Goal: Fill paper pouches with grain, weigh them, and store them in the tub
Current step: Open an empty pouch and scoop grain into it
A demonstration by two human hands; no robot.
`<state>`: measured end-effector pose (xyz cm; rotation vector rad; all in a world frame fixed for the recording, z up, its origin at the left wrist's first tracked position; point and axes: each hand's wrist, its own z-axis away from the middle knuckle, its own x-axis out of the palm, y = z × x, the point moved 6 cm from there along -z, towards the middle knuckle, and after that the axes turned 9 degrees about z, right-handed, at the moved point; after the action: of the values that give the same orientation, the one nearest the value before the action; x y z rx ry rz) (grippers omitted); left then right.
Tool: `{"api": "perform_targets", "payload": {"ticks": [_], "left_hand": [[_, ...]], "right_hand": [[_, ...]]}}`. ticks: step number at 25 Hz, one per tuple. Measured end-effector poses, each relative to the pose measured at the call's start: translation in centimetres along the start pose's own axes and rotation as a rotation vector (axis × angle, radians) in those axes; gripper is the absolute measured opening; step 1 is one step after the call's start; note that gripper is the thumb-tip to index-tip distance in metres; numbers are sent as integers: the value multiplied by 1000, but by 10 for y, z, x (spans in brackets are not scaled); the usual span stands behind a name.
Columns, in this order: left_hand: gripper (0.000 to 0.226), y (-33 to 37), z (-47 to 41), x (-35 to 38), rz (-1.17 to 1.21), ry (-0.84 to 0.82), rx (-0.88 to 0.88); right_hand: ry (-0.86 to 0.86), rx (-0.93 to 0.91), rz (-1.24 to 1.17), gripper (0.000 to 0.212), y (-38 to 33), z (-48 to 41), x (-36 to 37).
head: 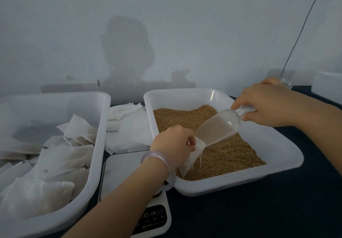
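My left hand (174, 141) pinches the mouth of a white paper pouch (192, 159) and holds it over the brown grain (229, 154) in a white tray (285, 156). My right hand (266, 104) grips the handle of a clear plastic scoop (216, 128), tilted down so its lip rests at the pouch's mouth. The scoop looks almost empty. A large translucent tub (98, 145) on the left holds several filled pouches (61, 160). A white digital scale (122, 171) sits between tub and tray, partly under my left forearm.
A pile of empty white pouches (124, 112) lies on paper behind the scale. A dark cloth (259, 210) covers the table. A white wall rises close behind, with a thin cable (303, 28) and a white box (327, 84) at far right.
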<state>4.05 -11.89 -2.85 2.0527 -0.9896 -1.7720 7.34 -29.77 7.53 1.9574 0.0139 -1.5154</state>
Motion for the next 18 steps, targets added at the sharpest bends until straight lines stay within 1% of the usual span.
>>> {"api": "perform_targets", "payload": {"ticks": [2, 4, 6, 8, 12, 16, 18], "left_hand": [[4, -3, 0, -2, 22, 68, -24], [5, -3, 0, -3, 22, 99, -40], [5, -3, 0, -3, 25, 106, -39], [4, -2, 0, -3, 37, 104, -32], [8, 0, 3, -4, 27, 94, -13], [13, 2, 4, -4, 27, 73, -16], [11, 1, 4, -5, 31, 95, -14]], "right_hand": [[-121, 50, -73, 33, 14, 3, 23], [-172, 75, -97, 32, 24, 10, 44], [-187, 63, -108, 30, 26, 16, 59], [-223, 3, -122, 29, 14, 20, 72], [-230, -59, -261, 28, -7, 24, 85], [-244, 9, -557, 30, 9, 35, 79], [-236, 56, -623, 30, 22, 37, 72]]}}
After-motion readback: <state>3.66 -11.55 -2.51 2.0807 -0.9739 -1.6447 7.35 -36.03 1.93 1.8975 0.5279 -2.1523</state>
